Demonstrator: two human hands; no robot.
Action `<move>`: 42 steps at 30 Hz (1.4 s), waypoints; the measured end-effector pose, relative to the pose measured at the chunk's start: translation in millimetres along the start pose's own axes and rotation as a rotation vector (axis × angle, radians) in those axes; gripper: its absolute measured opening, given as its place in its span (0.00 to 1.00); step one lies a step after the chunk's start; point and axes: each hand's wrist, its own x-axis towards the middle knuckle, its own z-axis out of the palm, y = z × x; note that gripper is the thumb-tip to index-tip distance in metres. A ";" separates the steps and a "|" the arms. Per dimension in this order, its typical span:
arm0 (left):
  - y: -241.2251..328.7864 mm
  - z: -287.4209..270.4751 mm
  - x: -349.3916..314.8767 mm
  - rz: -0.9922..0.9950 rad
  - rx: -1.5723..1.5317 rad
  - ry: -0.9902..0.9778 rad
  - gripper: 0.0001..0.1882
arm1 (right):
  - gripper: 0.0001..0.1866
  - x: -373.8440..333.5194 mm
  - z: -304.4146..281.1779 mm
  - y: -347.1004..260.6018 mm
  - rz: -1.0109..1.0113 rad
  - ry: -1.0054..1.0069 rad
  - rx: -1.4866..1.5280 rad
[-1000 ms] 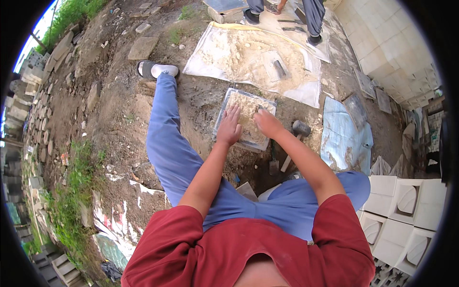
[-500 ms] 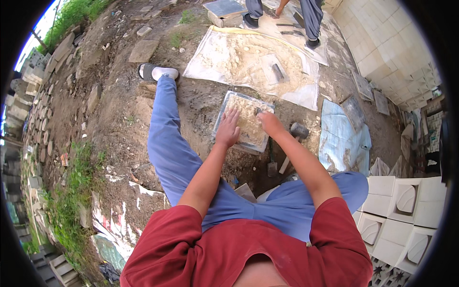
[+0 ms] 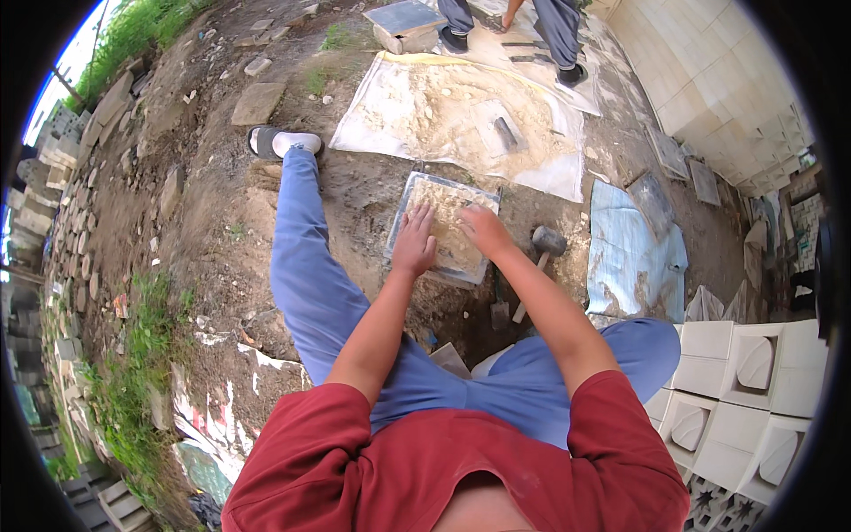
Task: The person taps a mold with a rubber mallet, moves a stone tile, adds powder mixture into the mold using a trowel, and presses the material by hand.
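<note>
A square metal mold [image 3: 467,277] filled with pale, crumbly powder [image 3: 443,197] lies on the ground between my legs. My left hand [image 3: 415,241] rests flat on the left part of the powder, fingers stretched out. At the right part, my right hand [image 3: 485,230] touches the powder with its fingers reaching left, slightly bent; I see nothing held in it. Just right of the mold lies a mallet [image 3: 550,240] with a dark head and a light handle. A small trowel [image 3: 500,312] lies beside that handle, partly in shadow.
Beyond the mold a white sheet [image 3: 372,120] carries loose pale powder and a float [image 3: 506,133]. Another person's legs [image 3: 558,35] and hand are at the far end. A blue sheet [image 3: 625,248] lies right, near stacked pale blocks [image 3: 740,399]. My outstretched foot [image 3: 297,144] is left.
My right hand has come off the mold's far right edge, where a small dark thing showed by its fingers, and moved nearer onto the powder. The left hand stays on the powder.
</note>
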 end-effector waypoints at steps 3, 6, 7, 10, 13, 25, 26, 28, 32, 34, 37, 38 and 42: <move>8.6 5.9 8.3 -0.011 -0.015 0.014 0.33 | 0.11 -6.3 -0.4 -1.8 0.111 0.249 -0.059; 27.2 5.5 20.8 0.079 0.057 0.034 0.33 | 0.10 -22.6 -10.8 6.9 0.358 0.349 -0.009; 41.0 10.1 28.2 0.097 0.039 0.002 0.33 | 0.10 -36.2 -14.0 25.2 0.398 0.356 -0.018; 56.6 23.3 34.4 0.194 0.100 -0.063 0.34 | 0.11 -75.8 -20.3 63.4 0.605 0.576 -0.048; 62.4 39.0 24.0 0.188 0.305 -0.152 0.34 | 0.13 -117.8 -19.9 85.5 0.969 0.427 -0.194; 54.9 44.9 19.7 0.139 0.179 0.002 0.24 | 0.21 -171.1 19.2 115.9 1.315 -0.018 -0.104; 52.7 41.6 21.0 0.131 0.190 -0.004 0.24 | 0.21 -168.6 21.1 115.2 1.319 -0.026 -0.087; 63.4 39.5 34.1 0.131 0.213 -0.043 0.16 | 0.20 -172.0 20.3 120.3 1.305 0.110 -0.236; 55.9 34.2 45.3 0.115 0.188 -0.018 0.09 | 0.16 -150.4 12.1 89.9 0.876 0.335 -0.415; 54.3 40.5 45.3 0.064 0.131 0.039 0.07 | 0.17 -137.5 3.8 81.5 0.787 0.069 -0.356; 50.6 45.3 44.6 0.057 0.098 0.051 0.06 | 0.18 -126.3 12.9 63.7 0.711 -0.297 -0.226; 48.7 44.1 42.2 0.055 0.102 0.050 0.06 | 0.19 -125.5 20.5 56.2 0.729 -0.405 -0.160; 60.3 43.4 53.1 0.157 0.065 0.052 0.06 | 0.22 -139.9 54.5 60.5 0.779 -0.330 -0.202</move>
